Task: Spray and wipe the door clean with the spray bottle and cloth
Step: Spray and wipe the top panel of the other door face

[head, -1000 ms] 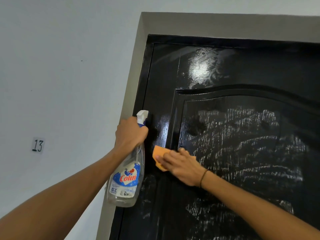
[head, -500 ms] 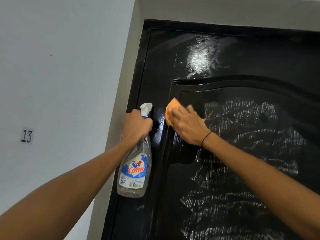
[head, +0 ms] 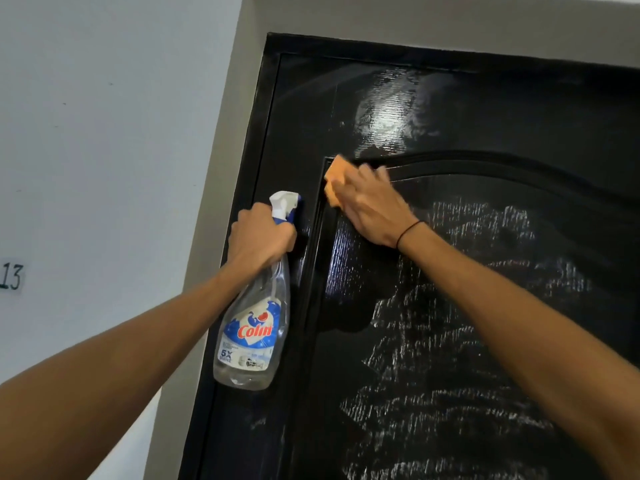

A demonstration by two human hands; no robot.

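While your right hand presses the cloth flat at the top-left corner of the raised panel, run it along the arched moulding, not across it. My read: residue collects in that groove, so lead with a cloth edge and keep even pressure.

Right fingers look roughly straight over the cloth, slightly blurred; they press it, not pinch it. Orange cloth sticks out past the fingertips on the left, touching the door.

Left hand grips the bottle by the neck, fingers wrapped round it under the trigger head. Nozzle aims right, at the door's left stile. Bottle hangs just beside the door's left edge, near the frame. Can't tell if a finger is on the trigger.

Door state: gloss black, wood-grain texture. White streaky film covers most of the panel right of and below your right hand. A dark patch just below your hand reads as already wiped. Bright glare spot above the arch, with smears round it.

Suggested order: finish the corner, then overlap strokes rightward into the streaks. Re-spray only where the film looks dry.

Wall on the left carries a "13" label.
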